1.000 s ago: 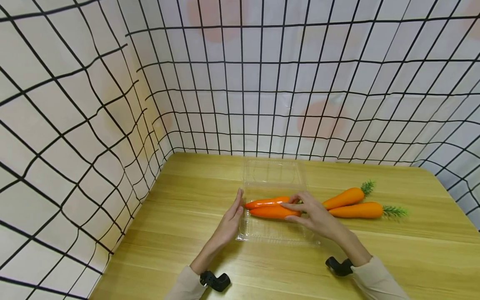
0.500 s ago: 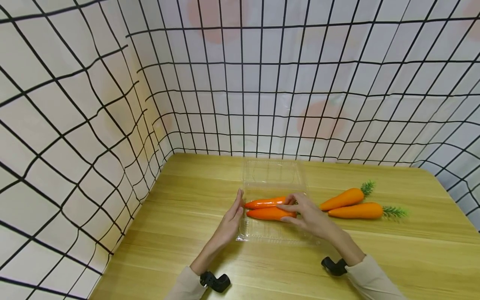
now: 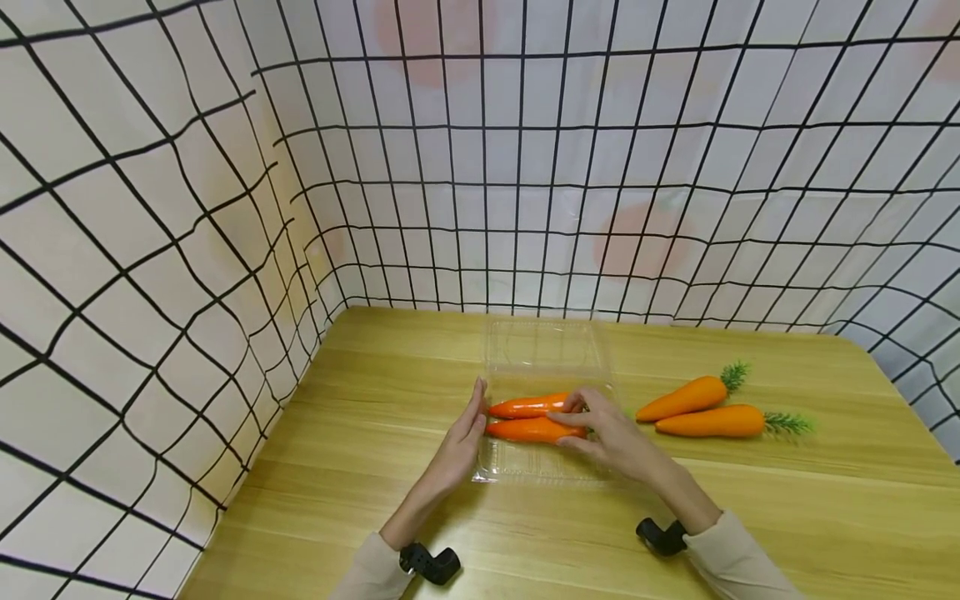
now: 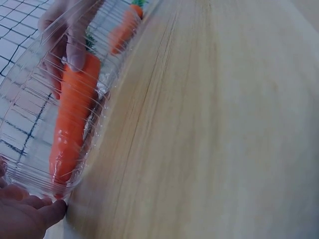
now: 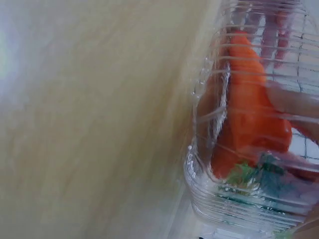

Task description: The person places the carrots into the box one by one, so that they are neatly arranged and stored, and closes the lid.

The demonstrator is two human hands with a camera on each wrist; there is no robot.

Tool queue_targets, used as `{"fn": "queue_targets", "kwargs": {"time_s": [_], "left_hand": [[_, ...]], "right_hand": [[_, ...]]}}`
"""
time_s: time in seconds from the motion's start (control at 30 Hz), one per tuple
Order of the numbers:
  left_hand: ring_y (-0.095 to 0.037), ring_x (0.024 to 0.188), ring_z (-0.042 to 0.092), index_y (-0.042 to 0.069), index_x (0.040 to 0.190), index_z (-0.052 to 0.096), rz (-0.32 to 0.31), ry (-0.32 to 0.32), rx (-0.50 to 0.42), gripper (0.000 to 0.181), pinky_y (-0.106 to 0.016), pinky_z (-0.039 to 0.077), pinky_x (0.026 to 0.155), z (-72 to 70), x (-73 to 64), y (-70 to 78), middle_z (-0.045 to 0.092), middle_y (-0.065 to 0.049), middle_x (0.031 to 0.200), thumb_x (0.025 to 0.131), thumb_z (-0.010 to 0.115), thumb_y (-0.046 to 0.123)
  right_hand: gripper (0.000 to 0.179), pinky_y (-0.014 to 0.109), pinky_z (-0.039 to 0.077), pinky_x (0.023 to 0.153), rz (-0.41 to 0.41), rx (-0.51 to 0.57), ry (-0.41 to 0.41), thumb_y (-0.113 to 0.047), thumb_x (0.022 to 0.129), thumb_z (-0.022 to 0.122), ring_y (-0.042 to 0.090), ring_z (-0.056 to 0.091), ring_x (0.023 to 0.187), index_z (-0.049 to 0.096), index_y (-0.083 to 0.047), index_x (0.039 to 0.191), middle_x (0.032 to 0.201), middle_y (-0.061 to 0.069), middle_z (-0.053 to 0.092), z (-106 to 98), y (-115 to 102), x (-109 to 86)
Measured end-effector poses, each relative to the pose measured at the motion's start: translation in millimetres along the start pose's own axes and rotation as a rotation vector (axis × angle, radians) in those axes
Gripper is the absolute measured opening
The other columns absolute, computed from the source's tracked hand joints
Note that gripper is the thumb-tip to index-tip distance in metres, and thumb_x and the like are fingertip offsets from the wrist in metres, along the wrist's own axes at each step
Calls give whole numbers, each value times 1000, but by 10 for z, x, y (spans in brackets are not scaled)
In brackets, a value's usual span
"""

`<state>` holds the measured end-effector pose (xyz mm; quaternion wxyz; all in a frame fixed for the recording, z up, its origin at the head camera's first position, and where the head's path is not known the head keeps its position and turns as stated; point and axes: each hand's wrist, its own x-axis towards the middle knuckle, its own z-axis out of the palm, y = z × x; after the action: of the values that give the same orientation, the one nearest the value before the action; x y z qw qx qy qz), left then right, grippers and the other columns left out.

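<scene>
A clear plastic clamshell box [image 3: 543, 463] lies on the table with its lid [image 3: 547, 343] folded back. Inside are two orange toy carrots side by side, the far carrot [image 3: 521, 407] and the near carrot [image 3: 525, 430], tips toward the left wall. My right hand [image 3: 613, 433] pinches the near carrot by its thick end, thumb on the front side; its green top is partly hidden. Straight fingers of my left hand [image 3: 461, 443] rest against the box's left wall. The left wrist view shows a carrot [image 4: 75, 119] through the ribbed plastic.
To the right of the box, two more carrots with leafy green tops lie on the wooden table: the back carrot [image 3: 684, 397] and the front carrot [image 3: 712, 421]. Black wire grid panels [image 3: 525, 208] stand behind and at both sides.
My right hand has moved left along with the near carrot, whose tip is now closer to the box's left wall. The left hand has stayed in place.
</scene>
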<state>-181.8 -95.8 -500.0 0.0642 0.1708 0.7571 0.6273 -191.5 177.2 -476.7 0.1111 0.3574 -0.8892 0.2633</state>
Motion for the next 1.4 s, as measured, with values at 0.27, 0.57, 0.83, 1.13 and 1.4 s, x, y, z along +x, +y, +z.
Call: {"fn": "queue_targets", "kwargs": {"time_s": [0.27, 0.57, 0.83, 1.13, 1.4], "left_hand": [[-40, 160, 13, 3, 166, 1, 1, 1, 0, 59, -53, 11, 130, -3, 0, -5, 3, -17, 175, 112, 25, 2], [-41, 159, 15, 3, 166, 1, -5, 1, 25, 59, -54, 13, 130, -2, -2, 2, 3, -16, 175, 112, 27, 4], [-40, 160, 15, 3, 166, 0, -7, -5, 24, 59, -53, 14, 130, -7, -7, -1, 2, -15, 175, 113, 26, 6], [-40, 159, 16, 2, 166, 2, -4, 14, 30, 58, -52, 11, 130, -8, -6, 0, 4, -16, 175, 113, 27, 6], [-37, 160, 14, 3, 166, 3, -12, 16, 40, 58, -50, 10, 131, -4, -4, -3, 4, -15, 175, 113, 27, 7]], "right_hand": [[40, 26, 47, 79, 119, 14, -98, -20, 91, 79, 13, 49, 97, 73, -8, 128, 111, 1, 59, 24, -62, 12], [36, 28, 50, 80, 126, -19, -97, -19, 91, 80, 14, 51, 98, 76, -7, 124, 109, 1, 59, 35, -79, 11], [34, 28, 53, 80, 70, -3, -61, -19, 94, 76, 15, 55, 100, 75, -8, 127, 112, 3, 62, -32, -123, 12], [37, 37, 58, 82, -113, -67, 60, -12, 87, 82, 19, 62, 104, 77, -12, 123, 115, 4, 68, -163, -71, -56], [41, 43, 58, 84, -50, -76, 104, -11, 84, 85, 24, 63, 109, 76, -7, 124, 120, 9, 66, -283, 36, -190]]}}
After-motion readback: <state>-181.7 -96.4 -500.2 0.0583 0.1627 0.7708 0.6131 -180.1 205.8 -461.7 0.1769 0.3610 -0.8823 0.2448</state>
